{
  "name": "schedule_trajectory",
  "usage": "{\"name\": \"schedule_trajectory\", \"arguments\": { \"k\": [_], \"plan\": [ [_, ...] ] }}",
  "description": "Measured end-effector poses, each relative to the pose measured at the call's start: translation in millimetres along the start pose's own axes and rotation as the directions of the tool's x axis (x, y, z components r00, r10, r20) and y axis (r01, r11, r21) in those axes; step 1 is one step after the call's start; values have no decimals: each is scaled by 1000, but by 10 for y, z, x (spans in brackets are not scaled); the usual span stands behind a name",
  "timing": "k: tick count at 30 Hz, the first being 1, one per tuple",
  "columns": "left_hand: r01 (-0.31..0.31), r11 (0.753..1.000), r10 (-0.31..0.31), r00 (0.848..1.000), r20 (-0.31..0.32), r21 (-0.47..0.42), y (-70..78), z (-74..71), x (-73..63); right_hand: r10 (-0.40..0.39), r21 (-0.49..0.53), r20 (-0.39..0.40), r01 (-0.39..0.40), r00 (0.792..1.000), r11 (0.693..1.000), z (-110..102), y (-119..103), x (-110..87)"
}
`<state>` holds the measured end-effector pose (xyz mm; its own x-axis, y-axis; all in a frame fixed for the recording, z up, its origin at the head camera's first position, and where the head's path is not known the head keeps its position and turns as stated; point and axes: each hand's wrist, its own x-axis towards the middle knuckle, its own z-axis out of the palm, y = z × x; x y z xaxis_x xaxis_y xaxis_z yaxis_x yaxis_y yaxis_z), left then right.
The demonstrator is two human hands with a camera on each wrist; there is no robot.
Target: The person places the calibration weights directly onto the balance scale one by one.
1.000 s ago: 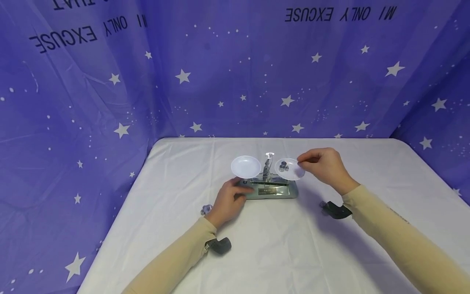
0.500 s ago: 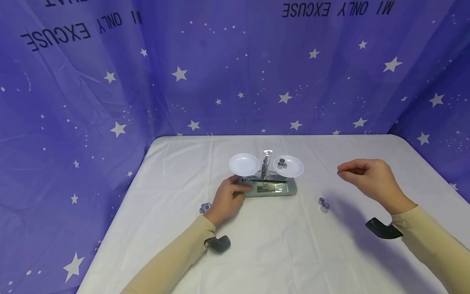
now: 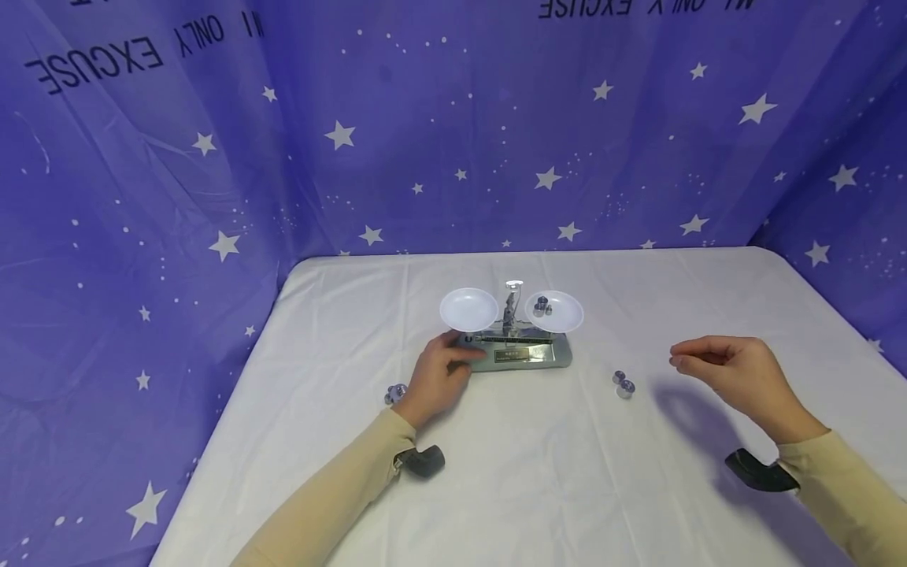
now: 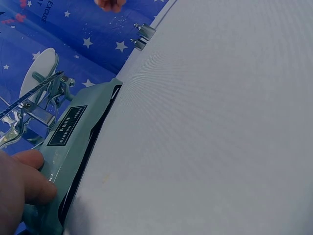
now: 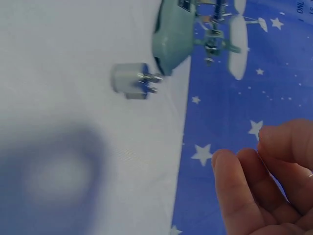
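Your right hand (image 3: 747, 382) has moved farther from the balance (image 3: 520, 364) — its fingers loosely bent, narrow, empty. Your left hand (image 3: 434, 382) rests its fingers on the balance's left end; two weights (image 3: 625, 389) stand on the worktop (image 3: 560, 472), left of your right fingers.

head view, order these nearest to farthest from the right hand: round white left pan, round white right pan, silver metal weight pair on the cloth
1. Silver metal weight pair, just left of the right hand
2. Round white right pan, farther left and forward
3. Round white left pan, left of both
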<state>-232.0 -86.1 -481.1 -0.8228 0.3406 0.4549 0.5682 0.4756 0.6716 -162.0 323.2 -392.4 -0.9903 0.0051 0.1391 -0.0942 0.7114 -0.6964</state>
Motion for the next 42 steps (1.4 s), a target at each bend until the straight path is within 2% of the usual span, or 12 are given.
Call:
{"name": "schedule_trajectory", "arguments": {
  "k": [9, 13, 22, 33, 42],
  "plan": [
    [59, 998, -58, 998, 20, -23, 24, 12, -36, 74, -41, 105, -70, 992, 997, 243, 142, -32],
    [48, 999, -48, 999, 19, -12, 24, 7, -43, 77, -16, 130, -76, 989, 997, 322, 166, -38],
    [-5, 1000, 5, 1000, -3, 9, -12, 10, -5, 63, 52, 128, -70, 990, 996, 476, 245, -42],
    [1, 1000, -1, 1000, 0, -10, 3, 0, 9, 70, 33, 155, -76, 985, 997, 548, 213, -27],
    [22, 1000, -22, 1000, 8, -3, 2, 4, 9, 84, 27, 146, -89, 986, 996, 588, 189, -17]
  ]
}}
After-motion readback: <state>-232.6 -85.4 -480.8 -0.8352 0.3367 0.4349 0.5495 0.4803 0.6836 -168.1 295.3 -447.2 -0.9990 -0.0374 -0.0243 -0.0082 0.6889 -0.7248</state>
